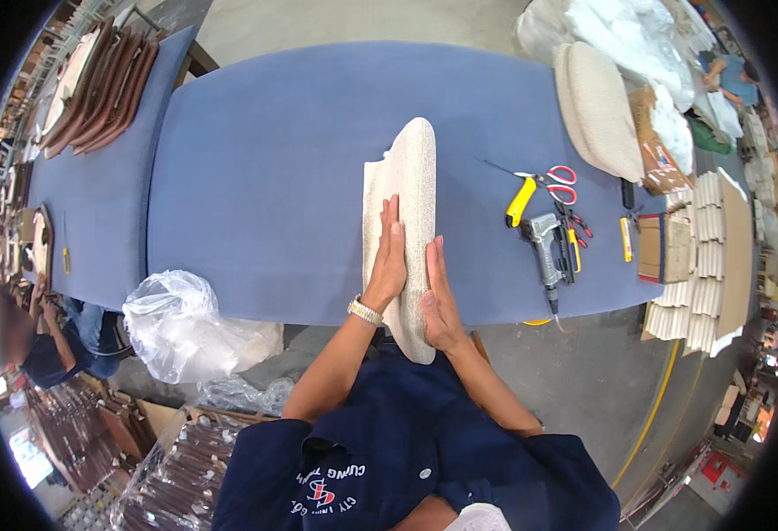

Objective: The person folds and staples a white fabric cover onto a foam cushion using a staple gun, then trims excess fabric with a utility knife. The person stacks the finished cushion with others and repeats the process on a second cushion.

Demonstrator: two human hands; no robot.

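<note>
A cream fabric-covered seat pad (420,195) stands on edge over the near middle of the blue table, its long side pointing away from me. My left hand (389,264), with a metal watch at the wrist, lies with straight fingers along the pad's left face. Against its right side presses my right hand (439,305), fingers extended and pointing away from me. The pad is held between both palms. Its lower end comes close to my dark blue shirt, and a loose flap of fabric shows on its left side.
The blue table (265,177) carries red-handled scissors (563,187), a yellow-handled tool (520,203), a grey glue gun (544,248) and pliers (574,226) at right. Cream pads (597,111) lie far right. Brown pads (110,88) stand far left. A plastic bag (176,323) hangs near left; a co-worker (53,336) sits beyond.
</note>
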